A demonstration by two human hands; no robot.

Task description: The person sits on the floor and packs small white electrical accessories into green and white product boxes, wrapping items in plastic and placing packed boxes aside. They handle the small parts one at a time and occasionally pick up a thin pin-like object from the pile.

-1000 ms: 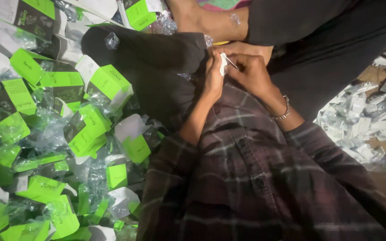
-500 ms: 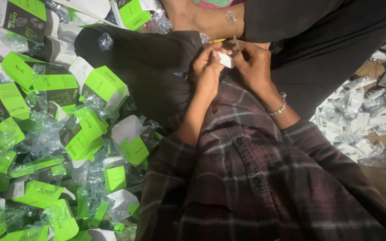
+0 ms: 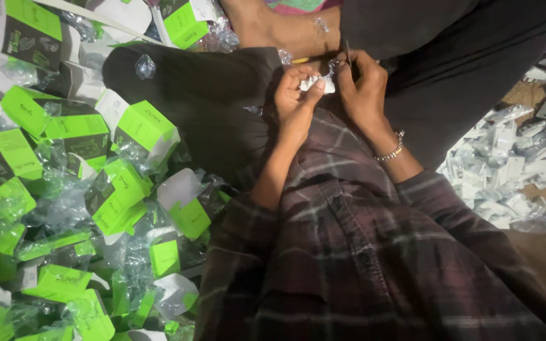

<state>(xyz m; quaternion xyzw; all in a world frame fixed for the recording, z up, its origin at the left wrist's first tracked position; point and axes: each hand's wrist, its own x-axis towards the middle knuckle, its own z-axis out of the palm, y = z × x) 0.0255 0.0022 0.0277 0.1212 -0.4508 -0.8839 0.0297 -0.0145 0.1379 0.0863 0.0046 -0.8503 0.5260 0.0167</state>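
Our left hand and right hand have stayed close together, both pinching a small white part. Green boxes lie beside us, so the work goes on.

Left hand and right hand meet at top centre, a small white plastic part between their fingertips, above the lap. A heap of green-and-white cardboard boxes lies left; a pile of white plastic parts lies right; a bare foot lies behind the hands.
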